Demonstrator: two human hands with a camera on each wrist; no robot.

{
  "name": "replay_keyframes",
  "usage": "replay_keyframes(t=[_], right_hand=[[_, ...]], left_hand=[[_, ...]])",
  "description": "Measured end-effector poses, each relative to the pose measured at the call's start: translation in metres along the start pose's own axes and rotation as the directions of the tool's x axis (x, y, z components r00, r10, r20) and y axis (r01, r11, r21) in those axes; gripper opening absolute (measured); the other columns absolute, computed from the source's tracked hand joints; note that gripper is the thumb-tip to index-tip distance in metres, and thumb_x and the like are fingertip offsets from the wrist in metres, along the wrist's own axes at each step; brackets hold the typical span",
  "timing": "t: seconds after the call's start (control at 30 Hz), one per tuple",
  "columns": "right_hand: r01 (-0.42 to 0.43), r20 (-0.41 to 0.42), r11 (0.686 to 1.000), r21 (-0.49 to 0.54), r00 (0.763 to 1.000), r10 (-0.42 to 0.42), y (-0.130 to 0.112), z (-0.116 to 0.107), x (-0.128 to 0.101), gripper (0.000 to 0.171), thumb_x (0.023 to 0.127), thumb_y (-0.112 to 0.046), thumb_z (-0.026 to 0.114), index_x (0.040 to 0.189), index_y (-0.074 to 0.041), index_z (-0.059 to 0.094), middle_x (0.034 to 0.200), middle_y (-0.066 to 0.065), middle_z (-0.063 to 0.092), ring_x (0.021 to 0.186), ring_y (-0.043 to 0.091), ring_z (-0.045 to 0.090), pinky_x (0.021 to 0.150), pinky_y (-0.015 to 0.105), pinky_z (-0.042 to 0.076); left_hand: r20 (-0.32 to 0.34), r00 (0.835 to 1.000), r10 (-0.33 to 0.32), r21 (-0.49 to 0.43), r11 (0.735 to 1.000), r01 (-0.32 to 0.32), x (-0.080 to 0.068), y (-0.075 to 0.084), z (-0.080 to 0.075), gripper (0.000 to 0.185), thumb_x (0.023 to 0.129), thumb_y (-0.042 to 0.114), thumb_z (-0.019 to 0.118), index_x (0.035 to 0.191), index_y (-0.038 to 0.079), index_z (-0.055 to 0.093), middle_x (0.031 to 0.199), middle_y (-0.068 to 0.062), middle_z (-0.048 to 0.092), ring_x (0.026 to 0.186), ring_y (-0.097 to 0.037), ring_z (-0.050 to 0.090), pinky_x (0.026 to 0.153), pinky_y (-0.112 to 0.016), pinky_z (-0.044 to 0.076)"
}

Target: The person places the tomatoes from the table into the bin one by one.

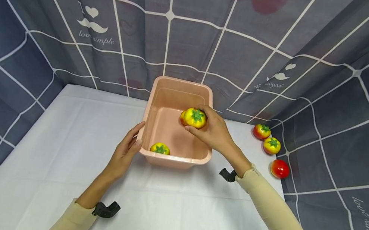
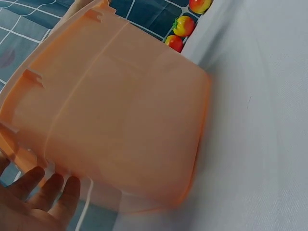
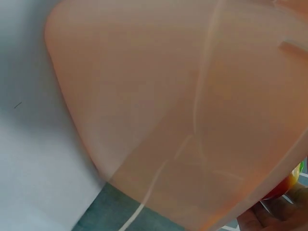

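Yellow tomato point(image 1: 194, 117) in right hand point(image 1: 213, 131) grip over pink bin point(image 1: 172, 102); left hand point(image 1: 125, 153) flat, steadying its wall

Your head view is bright and evenly lit from above; the white counter point(image 1: 66, 147) is nearly washed out, with soft shadows under the pink tub point(image 1: 177, 129). The backdrop's grid lines bow at the edges, showing wide-angle distortion. Both your wrist views sit too close to the tub, rendering its wall blurred and hazy.
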State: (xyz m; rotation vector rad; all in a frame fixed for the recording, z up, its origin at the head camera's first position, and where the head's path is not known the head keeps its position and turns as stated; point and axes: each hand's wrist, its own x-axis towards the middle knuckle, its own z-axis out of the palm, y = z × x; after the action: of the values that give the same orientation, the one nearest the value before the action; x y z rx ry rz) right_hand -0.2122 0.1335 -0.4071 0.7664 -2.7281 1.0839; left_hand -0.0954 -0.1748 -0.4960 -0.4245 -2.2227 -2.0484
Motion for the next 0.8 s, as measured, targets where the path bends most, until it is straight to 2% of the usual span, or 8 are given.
replay_keyframes(t=[0.23, 0.37, 0.57, 0.8], right_hand=[[0.021, -0.01, 1.0, 0.016, 1.0, -0.021, 0.001, 0.0, 0.003, 0.069, 0.086, -0.041, 0.092, 0.143, -0.019, 0.059, 0.136, 0.0, 0.069, 0.124, 0.023, 0.068, 0.11, 0.044, 0.058], [0.033, -0.011, 0.999, 0.038, 0.999, -0.032, 0.003, 0.001, 0.001, 0.069, 0.088, -0.037, 0.091, 0.144, -0.014, 0.059, 0.139, 0.003, 0.068, 0.126, 0.024, 0.068, 0.109, 0.045, 0.059], [0.012, -0.018, 0.999, 0.041, 1.0, -0.012, 0.006, 0.0, -0.004, 0.064, 0.09, -0.033, 0.089, 0.145, -0.016, 0.059, 0.141, 0.002, 0.067, 0.128, 0.024, 0.068, 0.109, 0.045, 0.059], [0.02, -0.073, 0.999, 0.037, 0.997, -0.017, 0.006, -0.004, -0.008, 0.062, 0.09, -0.03, 0.09, 0.143, -0.015, 0.062, 0.136, 0.004, 0.069, 0.125, 0.024, 0.068, 0.109, 0.046, 0.057]], left_hand=[[-0.006, 1.0, -0.005, 0.009, 1.0, 0.005, 0.002, 0.002, 0.0, 0.059, 0.116, 0.013, 0.042, 0.171, 0.03, 0.031, 0.179, -0.003, 0.027, 0.159, -0.047, 0.038, 0.115, -0.015, 0.045], [-0.015, 1.0, -0.008, 0.005, 1.0, 0.008, 0.002, 0.002, 0.001, 0.059, 0.116, 0.013, 0.043, 0.171, 0.029, 0.031, 0.178, -0.004, 0.029, 0.157, -0.048, 0.04, 0.115, -0.017, 0.046], [-0.018, 1.0, -0.009, 0.001, 1.0, 0.009, 0.001, 0.002, 0.002, 0.059, 0.116, 0.012, 0.043, 0.171, 0.029, 0.031, 0.179, -0.003, 0.027, 0.158, -0.048, 0.038, 0.114, -0.013, 0.045], [-0.008, 1.0, -0.004, 0.0, 1.0, 0.004, 0.0, 0.001, 0.002, 0.058, 0.116, 0.013, 0.041, 0.171, 0.029, 0.03, 0.179, -0.003, 0.026, 0.157, -0.05, 0.038, 0.115, -0.013, 0.045]])
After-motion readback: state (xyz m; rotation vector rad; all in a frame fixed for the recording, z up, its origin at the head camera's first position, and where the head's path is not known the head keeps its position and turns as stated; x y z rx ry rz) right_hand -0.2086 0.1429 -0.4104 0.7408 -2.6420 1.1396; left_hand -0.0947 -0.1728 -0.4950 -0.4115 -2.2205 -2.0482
